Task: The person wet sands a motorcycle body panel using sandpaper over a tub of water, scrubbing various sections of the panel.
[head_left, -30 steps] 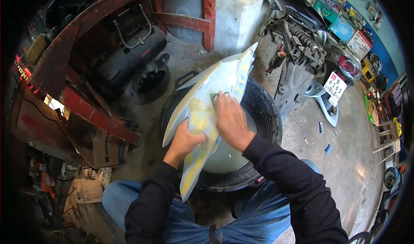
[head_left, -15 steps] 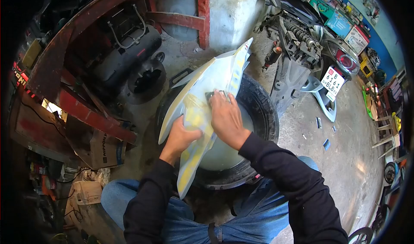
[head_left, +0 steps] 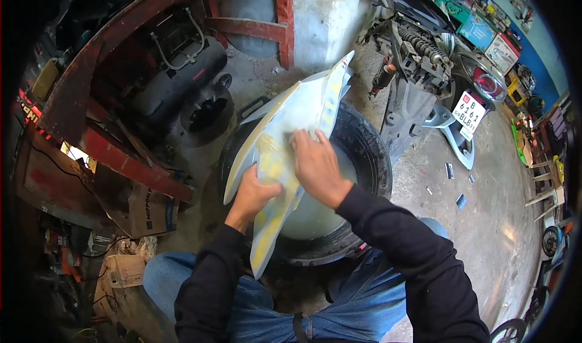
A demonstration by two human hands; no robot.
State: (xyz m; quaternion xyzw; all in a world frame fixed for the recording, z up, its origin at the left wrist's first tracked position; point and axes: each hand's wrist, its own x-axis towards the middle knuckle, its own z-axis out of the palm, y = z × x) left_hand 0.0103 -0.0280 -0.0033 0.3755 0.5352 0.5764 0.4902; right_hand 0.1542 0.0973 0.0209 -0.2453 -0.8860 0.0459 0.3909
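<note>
A long, pointed motorcycle body panel (head_left: 306,103), pale grey-white with yellow patches, lies tilted across a round black tub (head_left: 379,161). Cloudy water (head_left: 312,225) shows inside the tub. My left hand (head_left: 254,191) grips the panel's lower left part, thumb on top and fingers hidden beneath it. On the panel's middle rests my right hand (head_left: 316,167), its bent fingers pressing a small dark piece (head_left: 288,136) that looks like sandpaper against the surface. Most of that piece is covered by the fingers.
A partly stripped motorcycle (head_left: 418,58) stands at the right, its licence plate (head_left: 468,114) facing me. To the left are a red frame (head_left: 136,161), a dark air tank (head_left: 176,70) and a cardboard box (head_left: 151,209). Blue scraps (head_left: 461,201) lie on the concrete floor.
My right hand's fingertips and the dark piece have shifted slightly left across the panel. The panel has barely moved, and my left hand keeps its grip.
</note>
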